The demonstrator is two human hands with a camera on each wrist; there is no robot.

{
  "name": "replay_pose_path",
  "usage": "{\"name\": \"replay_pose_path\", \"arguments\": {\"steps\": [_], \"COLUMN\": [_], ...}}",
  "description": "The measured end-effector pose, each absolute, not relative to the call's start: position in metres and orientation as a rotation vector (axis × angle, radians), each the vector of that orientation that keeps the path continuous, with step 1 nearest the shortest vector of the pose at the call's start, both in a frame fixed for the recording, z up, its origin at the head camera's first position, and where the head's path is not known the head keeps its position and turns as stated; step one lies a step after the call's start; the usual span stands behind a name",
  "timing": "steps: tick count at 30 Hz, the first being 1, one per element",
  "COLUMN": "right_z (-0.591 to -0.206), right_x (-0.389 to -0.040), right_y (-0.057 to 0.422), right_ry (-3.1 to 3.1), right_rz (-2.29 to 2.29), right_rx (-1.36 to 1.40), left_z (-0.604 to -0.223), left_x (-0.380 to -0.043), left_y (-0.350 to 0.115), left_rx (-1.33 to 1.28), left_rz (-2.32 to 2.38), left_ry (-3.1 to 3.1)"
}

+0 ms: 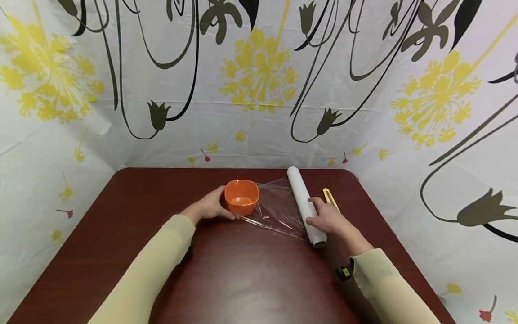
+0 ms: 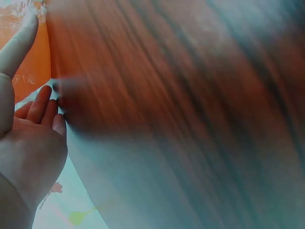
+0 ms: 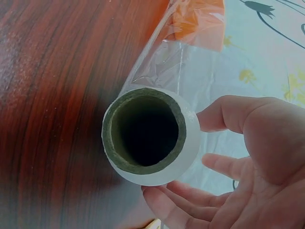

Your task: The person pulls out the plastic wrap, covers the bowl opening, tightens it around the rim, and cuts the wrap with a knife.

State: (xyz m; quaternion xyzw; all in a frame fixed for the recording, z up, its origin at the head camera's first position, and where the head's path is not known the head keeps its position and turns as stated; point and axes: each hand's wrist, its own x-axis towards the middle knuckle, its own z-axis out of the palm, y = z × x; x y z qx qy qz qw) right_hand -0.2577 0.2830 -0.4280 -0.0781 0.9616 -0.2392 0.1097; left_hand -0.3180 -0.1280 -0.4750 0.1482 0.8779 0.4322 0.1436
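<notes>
An orange bowl (image 1: 241,198) stands upright on the table, left of a white roll of cling film (image 1: 303,207). My left hand (image 1: 209,204) holds the bowl's left side, thumb in front and fingers behind. In the left wrist view, crinkled film lies against the bowl (image 2: 33,62) near the thumb. A sheet of clear film (image 1: 279,204) stretches from the roll to the bowl; whether it passes underneath, I cannot tell. With thumb and fingers around it, my right hand (image 1: 328,217) grips the roll near its front end. The roll's hollow core (image 3: 145,131) faces the right wrist camera.
A yellow utility knife (image 1: 331,199) lies right of the roll, partly hidden behind the right hand. The dark red wooden table (image 1: 243,279) meets patterned white sheeting (image 1: 259,139) at the back and sides.
</notes>
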Motion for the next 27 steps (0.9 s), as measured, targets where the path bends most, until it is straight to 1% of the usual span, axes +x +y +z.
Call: {"name": "replay_pose_path", "arguments": {"steps": [9, 16, 22, 27], "right_z": [-0.428, -0.428, -0.428, -0.432], "right_x": [-0.255, -0.258, -0.27, -0.28], "right_y": [0.286, 0.294, 0.323, 0.351], "right_ry": [2.857, 2.885, 2.928, 2.967], "right_rz": [-0.768, -0.805, -0.777, -0.64], "right_rx": [-0.201, -0.097, -0.03, 0.082], "left_z": [-0.469, -0.472, -0.465, -0.459], "left_x": [-0.315, -0.307, -0.298, -0.295], "left_y": [-0.137, -0.142, -0.146, -0.149], "left_rx": [0.42, 0.419, 0.298, 0.238], "left_rz": [1.124, 1.226, 1.307, 1.34], "left_ry": [2.602, 2.619, 2.677, 2.682]}}
